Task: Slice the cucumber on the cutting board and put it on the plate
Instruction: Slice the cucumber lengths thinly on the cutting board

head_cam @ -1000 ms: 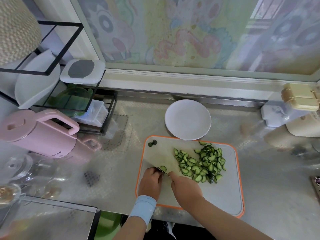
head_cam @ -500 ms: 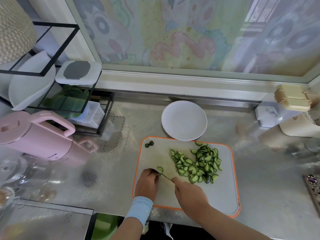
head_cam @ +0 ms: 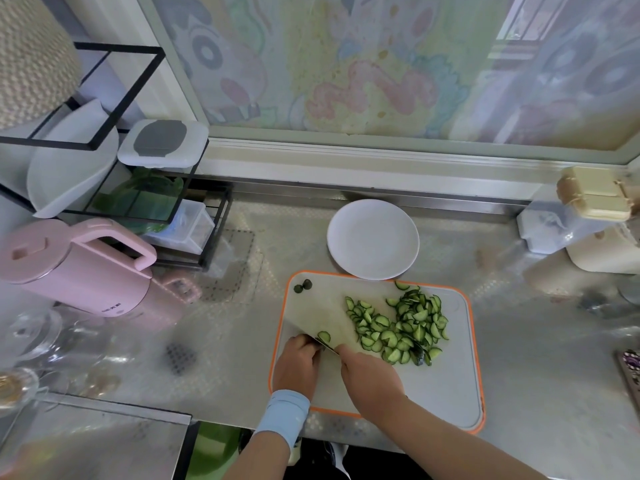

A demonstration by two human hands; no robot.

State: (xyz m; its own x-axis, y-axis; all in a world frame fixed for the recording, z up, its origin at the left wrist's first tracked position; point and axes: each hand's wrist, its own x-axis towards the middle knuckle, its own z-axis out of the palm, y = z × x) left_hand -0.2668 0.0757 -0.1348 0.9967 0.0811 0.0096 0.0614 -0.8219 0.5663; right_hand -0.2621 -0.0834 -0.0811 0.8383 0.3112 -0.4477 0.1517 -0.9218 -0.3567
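A white cutting board (head_cam: 450, 386) with an orange rim lies on the counter in front of me. A heap of green half-round cucumber slices (head_cam: 401, 327) covers its middle and right. My right hand (head_cam: 370, 375) grips the knife (head_cam: 327, 345), whose handle is hidden in my fist; the broad pale blade points to the far left. One slice (head_cam: 324, 337) lies against the blade. My left hand (head_cam: 298, 365) sits just left of the blade with its fingers curled over a cucumber stub that is almost hidden. Two dark cucumber ends (head_cam: 303, 286) lie at the board's far-left corner. The white plate (head_cam: 373, 239) stands bare behind the board.
A pink kettle (head_cam: 79, 268) and a black wire rack (head_cam: 145, 188) with containers stand to the left. Glassware (head_cam: 31, 337) sits at the near left. White and beige boxes (head_cam: 588, 216) stand at the far right. A painted window runs behind the metal counter.
The view has shifted slightly. Both hands stay at the board's near-left part, with the knife working at the cucumber stub; the loose slice remains beside the blade.
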